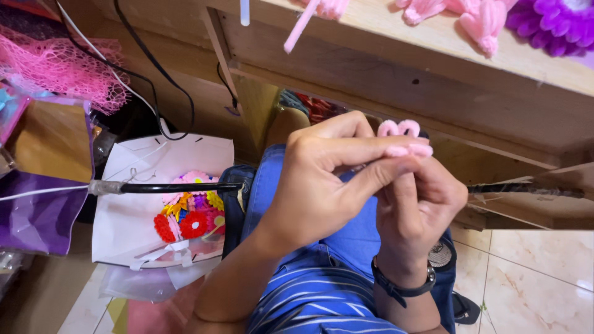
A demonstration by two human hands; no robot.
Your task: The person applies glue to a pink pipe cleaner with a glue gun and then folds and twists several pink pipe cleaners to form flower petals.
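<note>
Pink pipe cleaner (405, 137) (two loops formed, ends unbent) pinched by left hand (328, 179) and right hand (417, 201) below the wooden table (433, 80).

Surface (433, 43): wooden, carrying pink tassels (470, 15) and a purple flower (557, 21).
White bag (130, 210): holds colourful crocheted flowers (192, 213).
Pink netting (62, 68): upper left.
Floor (532, 260): pale tiles.
</note>
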